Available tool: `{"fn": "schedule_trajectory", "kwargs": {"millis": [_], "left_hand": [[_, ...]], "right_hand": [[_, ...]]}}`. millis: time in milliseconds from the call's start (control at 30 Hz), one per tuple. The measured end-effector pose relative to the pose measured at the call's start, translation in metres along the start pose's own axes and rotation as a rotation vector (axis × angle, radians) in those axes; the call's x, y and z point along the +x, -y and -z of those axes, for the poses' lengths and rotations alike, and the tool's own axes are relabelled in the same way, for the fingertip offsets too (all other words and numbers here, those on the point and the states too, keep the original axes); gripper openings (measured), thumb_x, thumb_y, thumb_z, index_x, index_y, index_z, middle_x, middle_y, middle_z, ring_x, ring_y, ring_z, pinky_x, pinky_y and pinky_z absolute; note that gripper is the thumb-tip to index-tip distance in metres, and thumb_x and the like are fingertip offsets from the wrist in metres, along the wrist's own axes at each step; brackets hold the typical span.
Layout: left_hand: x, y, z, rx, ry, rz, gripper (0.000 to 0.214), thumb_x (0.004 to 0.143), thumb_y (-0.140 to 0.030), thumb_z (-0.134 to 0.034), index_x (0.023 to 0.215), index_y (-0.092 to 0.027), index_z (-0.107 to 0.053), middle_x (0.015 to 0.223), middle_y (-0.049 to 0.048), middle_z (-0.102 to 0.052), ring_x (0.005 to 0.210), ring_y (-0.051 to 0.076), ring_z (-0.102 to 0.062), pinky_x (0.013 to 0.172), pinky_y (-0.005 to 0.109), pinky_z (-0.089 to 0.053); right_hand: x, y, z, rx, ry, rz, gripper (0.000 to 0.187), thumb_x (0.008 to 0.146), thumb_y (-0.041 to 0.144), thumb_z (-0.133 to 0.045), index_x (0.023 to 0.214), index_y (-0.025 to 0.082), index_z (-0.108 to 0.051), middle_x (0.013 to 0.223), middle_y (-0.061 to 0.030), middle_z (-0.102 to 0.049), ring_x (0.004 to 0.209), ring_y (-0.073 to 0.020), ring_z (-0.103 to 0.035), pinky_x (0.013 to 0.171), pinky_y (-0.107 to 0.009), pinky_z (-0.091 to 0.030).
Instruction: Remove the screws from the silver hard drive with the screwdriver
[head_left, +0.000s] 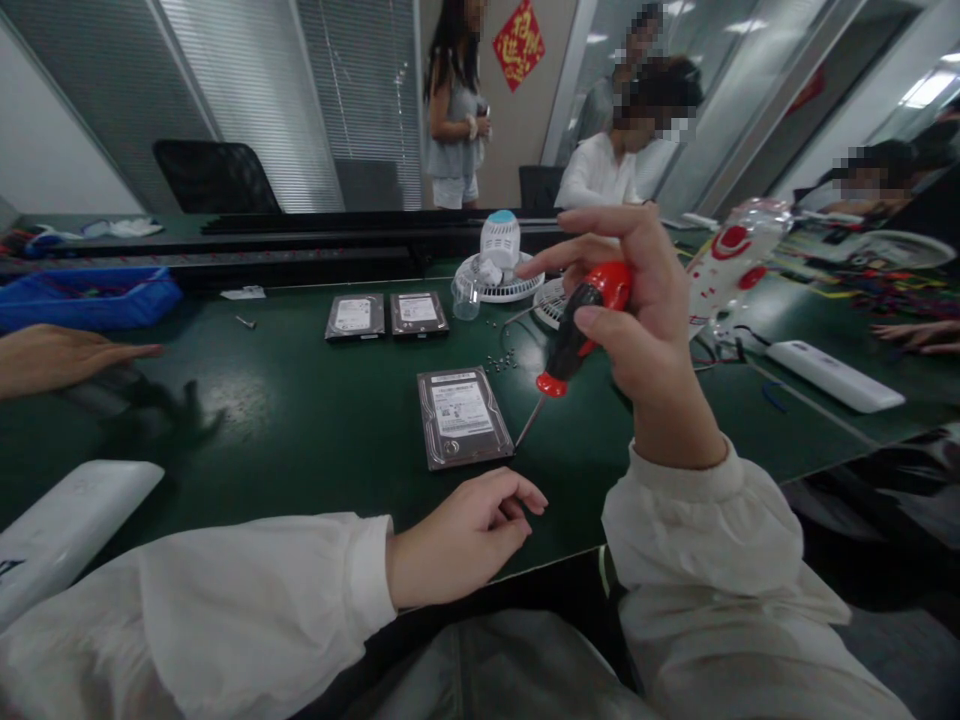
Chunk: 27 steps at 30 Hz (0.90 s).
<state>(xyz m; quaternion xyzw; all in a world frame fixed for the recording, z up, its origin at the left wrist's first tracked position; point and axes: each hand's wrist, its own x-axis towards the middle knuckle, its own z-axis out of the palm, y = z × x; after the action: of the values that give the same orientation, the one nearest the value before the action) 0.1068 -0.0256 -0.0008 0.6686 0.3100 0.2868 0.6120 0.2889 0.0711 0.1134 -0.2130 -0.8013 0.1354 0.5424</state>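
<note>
My right hand [637, 320] is raised over the green table [315, 420], fingers wrapped round the red-and-black handle of a screwdriver [574, 340]. Its thin shaft slants down and its tip sits at the lower right corner of a hard drive [463, 415] lying label-up in front of me. My left hand [469, 535] rests on the table's front edge just below that drive, fingers loosely curled with nothing visible in them. Several small screws [501, 360] lie loose behind the drive.
Two more hard drives [386, 315] lie farther back, beside a small clear cup [465, 297] and a white desk fan [501, 265]. Another person's hand [60, 355] rests at the left near a blue bin [82, 297]. White oblong devices [832, 375] lie right and left; people sit and stand behind.
</note>
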Motion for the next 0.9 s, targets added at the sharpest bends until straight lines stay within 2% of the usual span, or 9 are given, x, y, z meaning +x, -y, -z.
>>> {"fn": "schedule_trajectory", "kwargs": {"millis": [167,267,500,667,733,900], "left_hand": [[0.0,0.0,0.0,0.01,0.004,0.01,0.035,0.073,0.0,-0.05,0.103,-0.011,-0.064,0.088,0.0021,-0.06,0.076,0.012,-0.056,0.066,0.025,-0.045],[0.0,0.0,0.0,0.009,0.001,0.006,0.035,0.074,0.0,-0.05,0.104,-0.012,-0.064,0.089,0.0022,-0.06,0.077,0.012,-0.056,0.067,0.025,-0.045],[-0.001,0.002,0.001,0.055,0.008,-0.013,0.032,0.077,-0.003,-0.051,0.103,-0.014,-0.065,0.097,0.0036,-0.058,0.077,0.011,-0.056,0.067,0.026,-0.046],[-0.002,0.007,-0.001,0.011,-0.018,-0.084,0.035,0.081,-0.004,-0.05,0.113,-0.017,-0.06,0.122,0.008,-0.051,0.084,0.011,-0.058,0.07,0.028,-0.05],[-0.003,0.008,-0.001,0.015,-0.011,-0.079,0.033,0.083,-0.006,-0.05,0.113,-0.017,-0.059,0.129,0.009,-0.048,0.084,0.01,-0.058,0.072,0.029,-0.052],[-0.002,0.008,-0.001,0.03,0.01,-0.062,0.035,0.084,-0.004,-0.049,0.115,-0.018,-0.059,0.136,0.0103,-0.043,0.086,0.009,-0.059,0.077,0.031,-0.054]], "right_hand": [[0.0,0.003,0.001,-0.154,-0.007,0.026,0.032,0.081,0.04,-0.067,0.109,0.027,-0.061,0.104,-0.0029,-0.065,0.095,-0.0219,-0.063,0.09,-0.042,-0.053],[0.001,0.003,0.003,-0.21,0.004,-0.004,0.029,0.08,0.042,-0.071,0.102,0.027,-0.061,0.099,-0.0023,-0.062,0.093,-0.0215,-0.061,0.087,-0.043,-0.055],[0.002,0.0,0.001,-0.019,-0.031,-0.04,0.043,0.069,0.044,-0.08,0.096,0.028,-0.051,0.099,-0.0025,-0.057,0.092,-0.0216,-0.06,0.083,-0.045,-0.059],[0.002,0.003,0.0,0.042,-0.059,-0.043,0.053,0.059,0.041,-0.088,0.094,0.027,-0.052,0.102,-0.0029,-0.059,0.098,-0.0234,-0.061,0.081,-0.044,-0.06],[0.001,0.005,0.001,0.055,-0.032,-0.037,0.051,0.061,0.041,-0.086,0.099,0.027,-0.056,0.104,-0.0032,-0.06,0.099,-0.0229,-0.062,0.081,-0.041,-0.06],[-0.004,0.01,-0.002,0.05,0.038,-0.05,0.043,0.079,0.044,-0.071,0.117,0.026,-0.063,0.11,-0.0043,-0.064,0.097,-0.0204,-0.064,0.077,-0.035,-0.058]]}}
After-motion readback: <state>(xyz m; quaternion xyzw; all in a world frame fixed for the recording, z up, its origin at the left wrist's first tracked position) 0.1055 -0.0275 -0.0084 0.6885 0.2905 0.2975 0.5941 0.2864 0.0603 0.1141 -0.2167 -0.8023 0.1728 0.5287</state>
